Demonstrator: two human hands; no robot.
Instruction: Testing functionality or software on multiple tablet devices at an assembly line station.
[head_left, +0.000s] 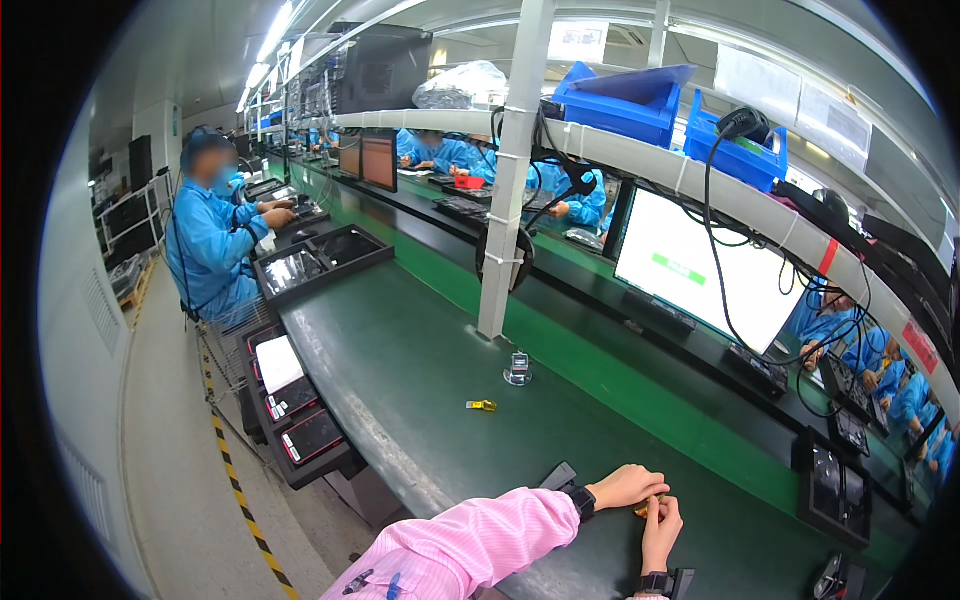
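My left hand (626, 486) and my right hand (660, 532) meet low over the green bench, fingertips pinched together. Between them is a small amber-yellow piece (641, 511), mostly covered by my fingers, so its kind does not show. Both wrists wear dark bands, and a pink striped sleeve (500, 535) covers my left forearm. Farther off on the bench top lies a small yellow strip with a dark part (481, 406). Just beyond it stands a small silver-and-clear object (518, 369).
A white post (515, 180) rises from the bench, and cables hang beneath the shelf. A lit monitor (700, 265) stands behind. Black trays (835, 488) hold panels at right; another tray (325, 262) is at far left. A person in blue (212, 235) works beyond it.
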